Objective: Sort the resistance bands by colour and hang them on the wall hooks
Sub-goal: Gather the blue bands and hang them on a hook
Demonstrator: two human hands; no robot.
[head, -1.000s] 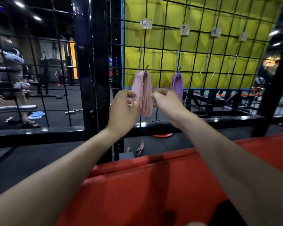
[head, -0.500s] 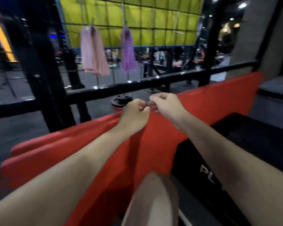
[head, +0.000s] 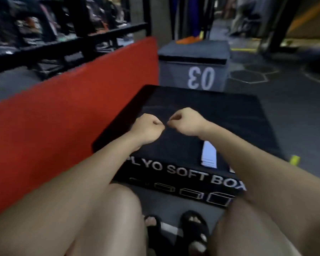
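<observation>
My left hand [head: 147,129] and my right hand [head: 185,122] hover side by side over the top of a black plyo soft box [head: 229,115], knuckles nearly touching. Both have their fingers curled into loose fists and I see nothing in either. A flat stack of pale bands [head: 209,155] lies on the box near its front edge, just left of my right forearm. The wall grid, its hooks and the hung bands are out of view.
A red pad [head: 50,117] stands along the left of the box. Behind the box is a grey box marked 03 [head: 194,67] with something orange [head: 187,40] on top. A black rail [head: 67,47] runs at the far left. My knees and sandalled feet are below.
My view has swung right and down from the yellow grid with the pink and purple bands to the black box. Both hands let go of the pink bands and came down, curled.
</observation>
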